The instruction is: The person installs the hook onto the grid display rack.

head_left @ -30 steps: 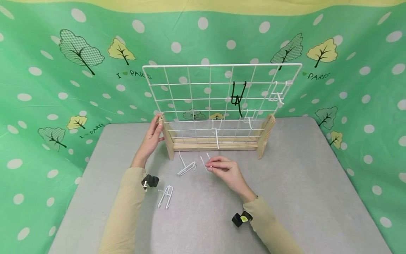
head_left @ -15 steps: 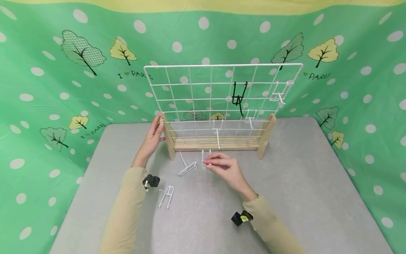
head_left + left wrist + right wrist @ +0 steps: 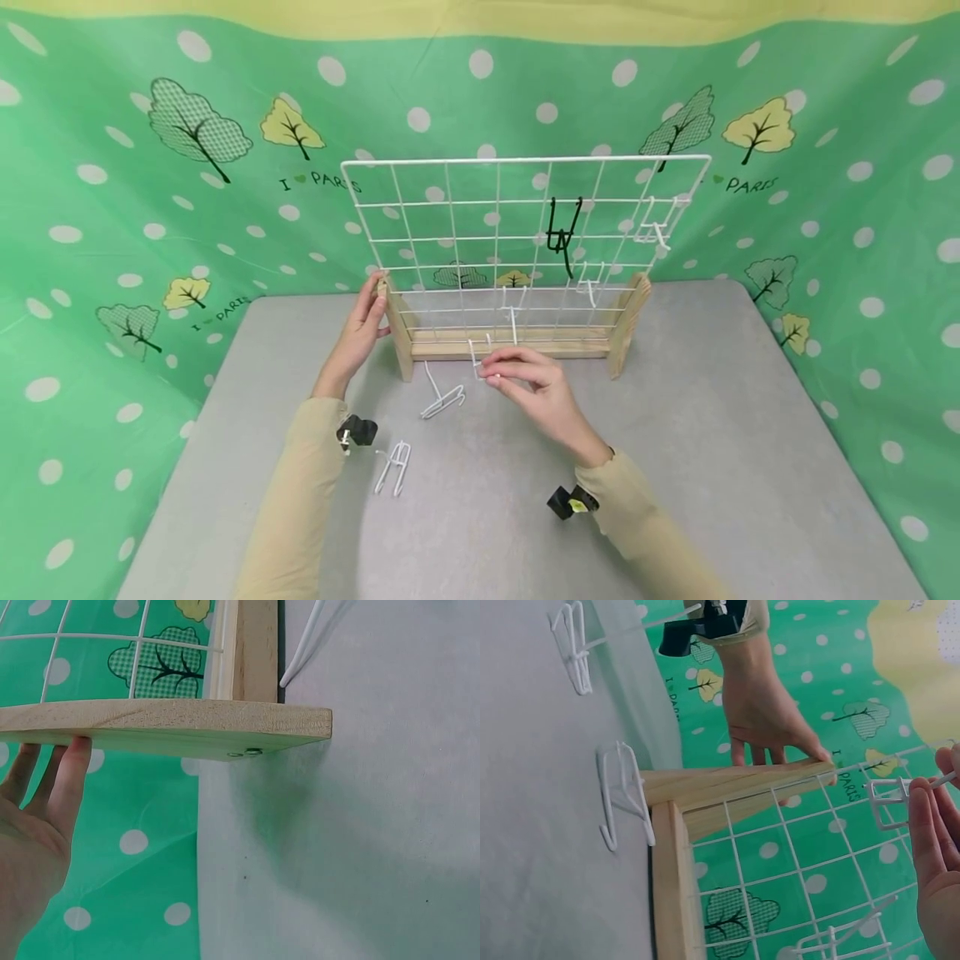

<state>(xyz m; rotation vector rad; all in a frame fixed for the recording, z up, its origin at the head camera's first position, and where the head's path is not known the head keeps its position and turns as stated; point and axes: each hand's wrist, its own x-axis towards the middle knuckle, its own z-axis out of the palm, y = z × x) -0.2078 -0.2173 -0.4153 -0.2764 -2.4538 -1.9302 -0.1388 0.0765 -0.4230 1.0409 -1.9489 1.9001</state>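
A white wire grid [image 3: 465,242] stands upright in a wooden stand [image 3: 510,342] on the grey table. My left hand [image 3: 372,302] rests with straight fingers [image 3: 64,784] against the stand's left wooden foot [image 3: 165,727]. My right hand [image 3: 495,375] pinches a small white wire hook [image 3: 477,352] just in front of the grid's lower bars; in the right wrist view this hook [image 3: 889,802] is held at my fingertips [image 3: 926,825]. A black hook [image 3: 562,233] and three white hooks [image 3: 652,225] hang on the grid.
Two loose white hooks lie on the table: one [image 3: 442,397] near the stand's left foot, another [image 3: 395,467] nearer to me by my left sleeve. Green spotted cloth [image 3: 112,208] closes in the table on the back and both sides.
My right hand has lifted the white hook off the table and carried it up and forward, toward the bottom of the grid. My left hand has stayed on the wooden foot.
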